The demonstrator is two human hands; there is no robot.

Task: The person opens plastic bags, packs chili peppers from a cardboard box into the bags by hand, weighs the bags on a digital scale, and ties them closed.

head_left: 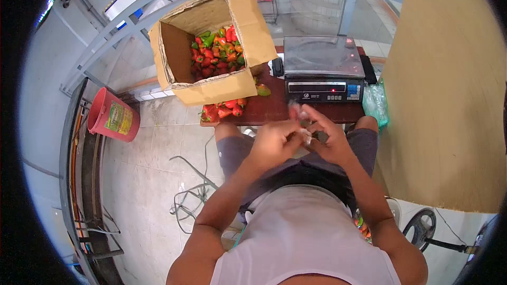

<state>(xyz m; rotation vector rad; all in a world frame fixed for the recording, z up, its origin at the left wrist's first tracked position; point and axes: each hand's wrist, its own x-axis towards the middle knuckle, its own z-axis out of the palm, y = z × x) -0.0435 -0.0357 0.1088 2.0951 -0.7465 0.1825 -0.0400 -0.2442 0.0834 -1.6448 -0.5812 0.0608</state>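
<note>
In the head view, the person's two bare hands meet in front of the lap, the left hand [273, 144] and the right hand [331, 141] both with fingers pinched on one small whitish translucent piece [306, 136], which is held between them just in front of the table edge; a blur of red shows at the fingertips, too smeared to identify. Ahead is one dark red table [272, 111]. On its right part sits one black electronic scale with a metal plate [323, 68], one red light on its front panel. To the left is one open brown cardboard box [214, 93], three flaps showing, holding a heap of red, orange and green peppers [217, 55], overlapping too much to count. Just below its front flap lie at least four glossy red peppers [228, 108], and one yellow-green pepper [263, 90] lies beside the box's near right corner. One pale green plastic bag [375, 105] hangs at the table's right end, near one large tan panel [443, 95]. On the tiled floor at left stands one red plastic bucket with a yellow-green label [112, 119].
</note>
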